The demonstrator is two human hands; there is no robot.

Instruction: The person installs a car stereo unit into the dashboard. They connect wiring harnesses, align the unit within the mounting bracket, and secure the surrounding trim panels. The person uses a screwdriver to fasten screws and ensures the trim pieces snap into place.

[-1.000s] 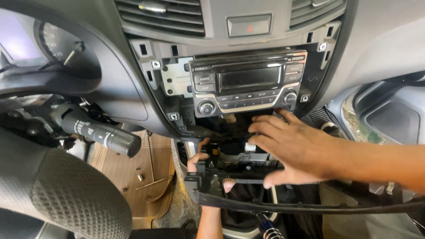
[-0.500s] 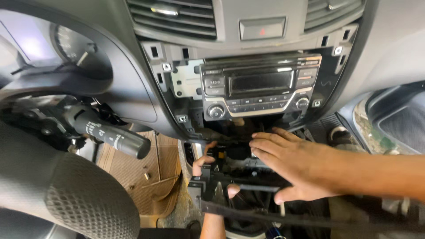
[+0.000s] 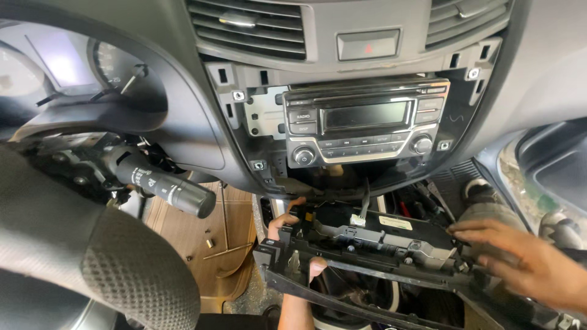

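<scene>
Gripping black plastic dash control panel at left end, left hand clamped on it; right hand rested fingers spread on right end. Panel hung loose below silver-trimmed car radio.

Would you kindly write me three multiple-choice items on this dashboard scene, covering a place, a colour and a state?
1. Where is the loose black panel?
A. Above the air vents
B. Below the radio
C. On the steering wheel

2. What colour is the floor mat?
A. Tan
B. Blue
C. Red

3. How is the panel being handled?
A. Untouched
B. By one hand only
C. By both hands

Answers:
1 B, it sits under the radio, pulled out of the console.
2 A, the ribbed mat is tan.
3 C, the left hand grips its left end and the right hand rests on its right end.
</scene>
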